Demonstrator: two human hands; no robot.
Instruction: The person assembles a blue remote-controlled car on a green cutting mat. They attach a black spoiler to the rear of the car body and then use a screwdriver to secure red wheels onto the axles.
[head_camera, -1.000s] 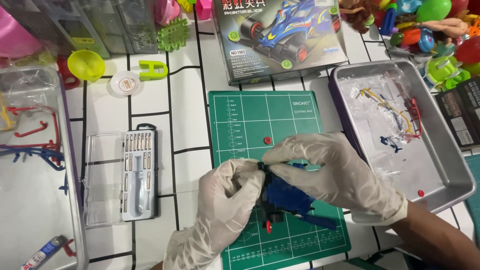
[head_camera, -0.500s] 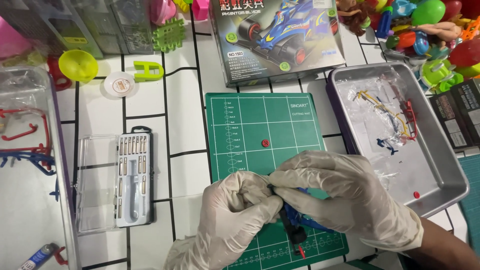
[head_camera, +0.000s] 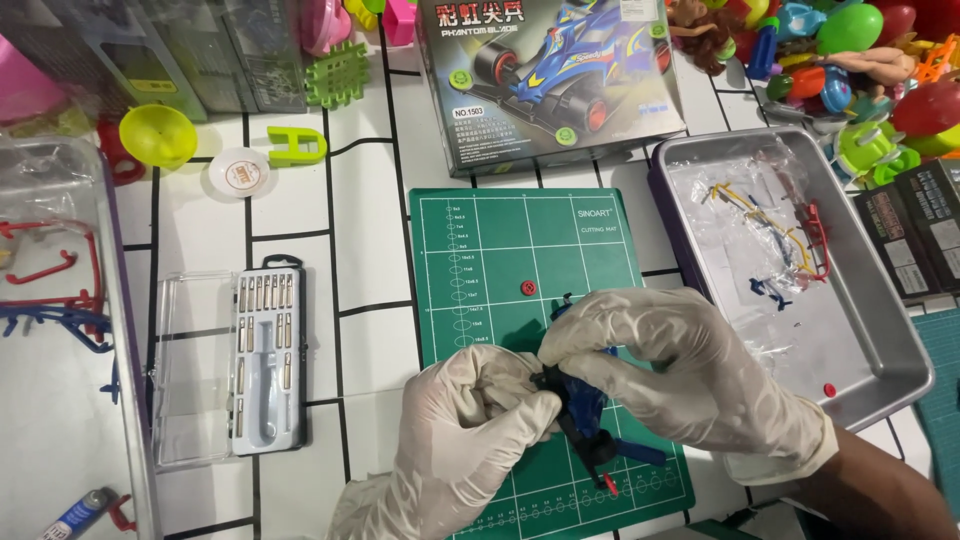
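While both my gloved hands, left hand (head_camera: 470, 435) and right hand (head_camera: 690, 375), clamp the blue plastic toy-car chassis (head_camera: 585, 415), it has tilted lower over the green cutting mat (head_camera: 500, 250), suggesting fitting continues.

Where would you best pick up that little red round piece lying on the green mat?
Pinch the small red round piece by its rim from straight above. It lies flat and alone on the green cutting mat, clear of both gloved hands, so only its edges offer grip.
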